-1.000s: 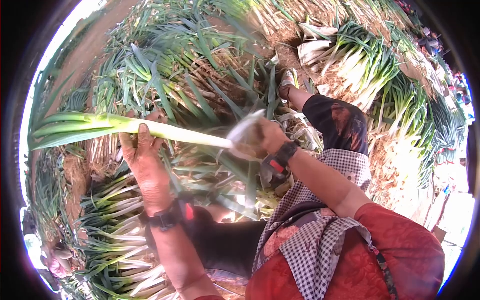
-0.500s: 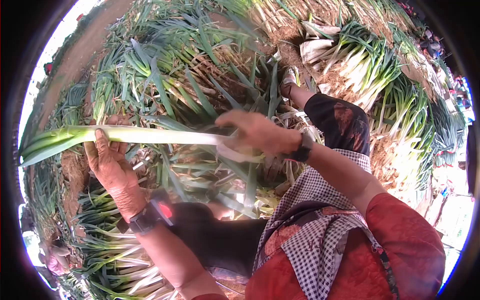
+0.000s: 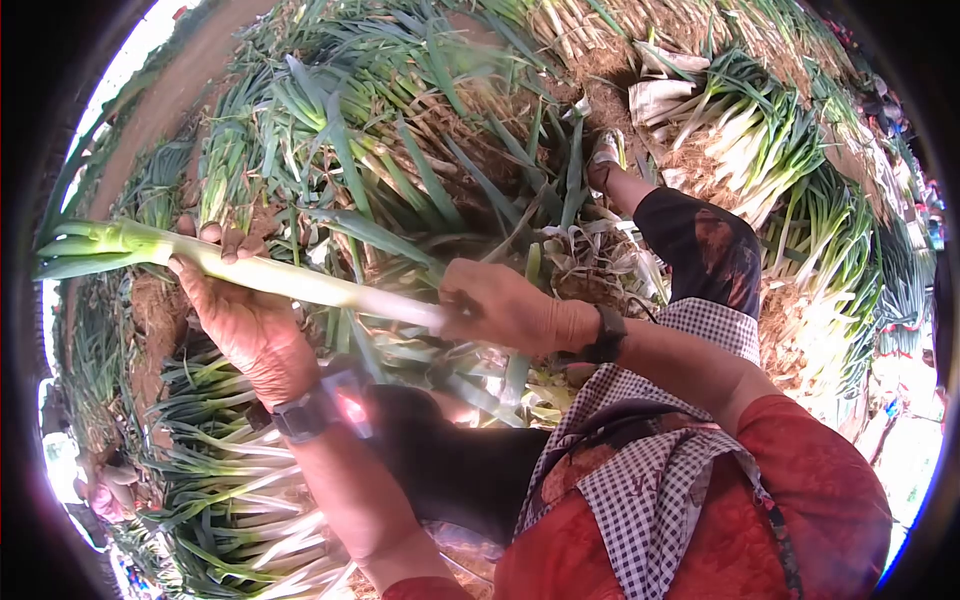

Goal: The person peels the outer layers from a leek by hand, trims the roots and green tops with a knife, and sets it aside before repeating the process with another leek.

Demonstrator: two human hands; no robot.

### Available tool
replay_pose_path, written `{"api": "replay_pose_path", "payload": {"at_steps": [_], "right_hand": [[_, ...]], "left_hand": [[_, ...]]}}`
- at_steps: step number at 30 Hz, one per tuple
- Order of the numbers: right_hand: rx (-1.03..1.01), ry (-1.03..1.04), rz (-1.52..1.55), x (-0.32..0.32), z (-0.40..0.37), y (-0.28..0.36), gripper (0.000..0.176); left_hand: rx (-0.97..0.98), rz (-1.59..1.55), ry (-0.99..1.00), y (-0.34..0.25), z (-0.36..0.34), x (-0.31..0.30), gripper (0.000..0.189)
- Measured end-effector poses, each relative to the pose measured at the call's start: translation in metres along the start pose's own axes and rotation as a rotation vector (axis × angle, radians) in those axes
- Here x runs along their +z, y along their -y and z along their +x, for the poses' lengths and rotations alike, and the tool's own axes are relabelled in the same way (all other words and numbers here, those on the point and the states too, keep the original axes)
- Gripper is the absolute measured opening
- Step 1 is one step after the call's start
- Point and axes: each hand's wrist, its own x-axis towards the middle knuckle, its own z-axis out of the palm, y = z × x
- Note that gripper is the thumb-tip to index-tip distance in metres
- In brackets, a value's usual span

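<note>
One long leek (image 3: 330, 287) lies across the view, its green leaves at the far left and its white shaft slanting down to the right. My left hand (image 3: 245, 325) is closed around the upper shaft, just below the leaves, with the thumb in front and fingertips showing behind. At the root end my right hand (image 3: 515, 310) is closed, knuckles up, and it hides the tip of the leek. The root end is slightly blurred.
Leeks with roots and soil are heaped ahead (image 3: 400, 120). Cleaned leeks (image 3: 240, 490) lie in rows at lower left, and more leeks (image 3: 740, 140) at right. Peeled leaves litter the ground between my legs. My foot (image 3: 607, 160) rests beside the heap.
The leek has tilted, its root end now lower. My right hand, blurred before with a loose pale strip beneath it, has closed at the root end. The strip no longer shows.
</note>
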Motion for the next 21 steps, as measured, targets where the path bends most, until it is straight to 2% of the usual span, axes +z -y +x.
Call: {"api": "replay_pose_path", "payload": {"at_steps": [7, 10, 13, 16, 17, 21], "right_hand": [[-0.014, 0.035, -0.014, -0.004, -0.001, 0.005, 0.031], [-0.078, -0.009, -0.159, 0.007, -0.007, 0.003, 0.025], [-0.132, 0.156, -0.391, -0.001, -0.01, 0.012, 0.017], [-0.399, 0.15, -0.489, 0.002, -0.014, 0.006, 0.015], [-0.4, 0.13, -0.474, 0.001, -0.016, 0.005, 0.015], [-0.487, 0.109, -0.417, -0.009, -0.016, 0.005, 0.016]], "left_hand": [[-0.016, -0.033, 0.02, 0.002, 0.0, 0.001, 0.044], [-0.02, -0.01, -0.015, 0.003, -0.001, 0.002, 0.045], [-0.011, 0.069, -0.103, 0.005, -0.002, 0.002, 0.043], [0.033, 0.18, -0.251, 0.004, 0.0, -0.006, 0.039], [0.052, 0.217, -0.307, 0.003, 0.002, -0.009, 0.038], [0.038, 0.174, -0.275, -0.013, -0.001, -0.019, 0.038]]}}
